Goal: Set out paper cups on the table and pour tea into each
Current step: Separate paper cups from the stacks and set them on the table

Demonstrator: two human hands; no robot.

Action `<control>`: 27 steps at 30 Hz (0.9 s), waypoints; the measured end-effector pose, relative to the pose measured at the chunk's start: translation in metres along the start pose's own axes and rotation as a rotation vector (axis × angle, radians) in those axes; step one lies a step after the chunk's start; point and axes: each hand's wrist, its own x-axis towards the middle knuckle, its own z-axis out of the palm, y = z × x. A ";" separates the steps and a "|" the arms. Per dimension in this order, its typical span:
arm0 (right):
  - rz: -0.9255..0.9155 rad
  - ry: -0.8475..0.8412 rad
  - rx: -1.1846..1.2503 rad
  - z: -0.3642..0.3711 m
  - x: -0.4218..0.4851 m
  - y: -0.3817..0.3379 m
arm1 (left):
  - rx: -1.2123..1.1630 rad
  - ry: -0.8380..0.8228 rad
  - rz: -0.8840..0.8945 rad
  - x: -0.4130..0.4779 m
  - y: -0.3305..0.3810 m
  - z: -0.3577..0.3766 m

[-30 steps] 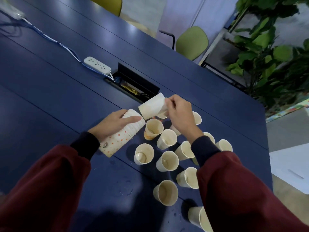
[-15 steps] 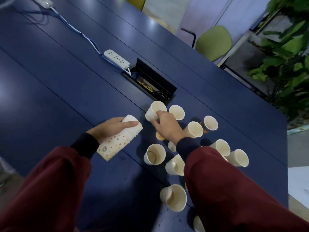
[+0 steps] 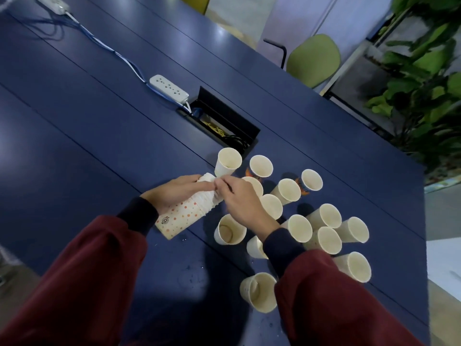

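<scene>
Step in hand: separating the next cup from the nested pile; the setting-out looks well advanced, and no teapot or tea vessel is in view, so pouring has not begun.
Cup stack (image 3: 184,216): it is held just over the blue table (image 3: 87,121), at the near-left edge of the cup cluster.
Long axis: the stack lies steeply tilted, almost on its side. Its dotted base points down and left toward the person, and its rims point up and right toward the cups already out.
Left hand (image 3: 174,193): the fingers are curled round the upper half of the stack, with 1 finger laid along it toward the rims. This probably braces the pile so that only 1 cup comes away.
Right hand (image 3: 240,201): its fingertips (image 3: 222,182) are bunched with the thumb, pinching the rim of the top cup (image 3: 208,176) at the open end.
Set-out cups (image 3: 298,227): roughly 14 stand upright, mouths up, in a loose cluster right of the stack. Several touch or nearly touch, and the right forearm hides part of 2.
Contents: 1 near cup (image 3: 229,229) shows a dark ring inside; I cannot tell whether that is liquid.
Placement logic: the rims face the working hand and the cluster, so each freed cup needs only a short move.
Risk: the right sleeve hangs close over the standing cups and could tip 1.
Background: a white power strip (image 3: 168,87) lies beside an open cable hatch (image 3: 224,123).
</scene>
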 end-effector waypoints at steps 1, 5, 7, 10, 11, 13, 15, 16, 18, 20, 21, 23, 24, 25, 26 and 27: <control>0.013 0.022 0.047 0.001 -0.004 0.001 | 0.010 -0.023 -0.004 0.000 0.000 0.001; 0.053 0.039 0.132 0.004 -0.016 0.004 | 0.066 -0.093 -0.046 -0.007 -0.002 0.001; 0.043 0.062 0.135 0.008 -0.020 0.002 | 0.066 -0.096 -0.058 -0.012 -0.004 0.001; 0.030 0.112 0.125 0.013 -0.023 -0.002 | 0.049 -0.109 -0.060 -0.016 -0.005 -0.001; 0.025 0.125 0.106 0.014 -0.024 -0.004 | 0.045 -0.109 -0.062 -0.018 -0.006 -0.002; 0.008 0.146 0.073 0.017 -0.025 -0.007 | 0.053 -0.108 -0.063 -0.021 -0.004 -0.004; -0.001 0.157 0.064 0.020 -0.026 -0.009 | 0.066 -0.114 -0.067 -0.024 -0.005 -0.006; -0.002 0.158 0.066 0.021 -0.026 -0.009 | 0.068 -0.118 -0.070 -0.025 -0.006 -0.007; 0.000 0.150 0.056 0.023 -0.027 -0.009 | 0.068 -0.124 -0.081 -0.028 -0.008 -0.007; -0.010 0.167 0.029 0.025 -0.028 -0.009 | 0.055 -0.126 -0.086 -0.029 -0.009 -0.006; -0.013 0.180 0.015 0.025 -0.028 -0.009 | 0.045 -0.118 -0.086 -0.030 -0.009 -0.005; 0.001 0.209 -0.003 0.023 -0.027 -0.010 | 0.022 -0.090 -0.087 -0.033 -0.007 -0.004; 0.019 0.240 -0.009 0.020 -0.026 -0.009 | 0.017 -0.070 -0.086 -0.034 -0.007 -0.004; 0.035 0.296 -0.022 0.015 -0.025 -0.007 | 0.015 -0.053 -0.082 -0.036 -0.007 -0.005; 0.045 0.369 -0.038 0.008 -0.024 -0.005 | 0.005 -0.034 -0.074 -0.038 -0.010 -0.007; 0.047 0.435 -0.046 0.000 -0.023 -0.003 | -0.009 -0.011 -0.068 -0.040 -0.013 -0.010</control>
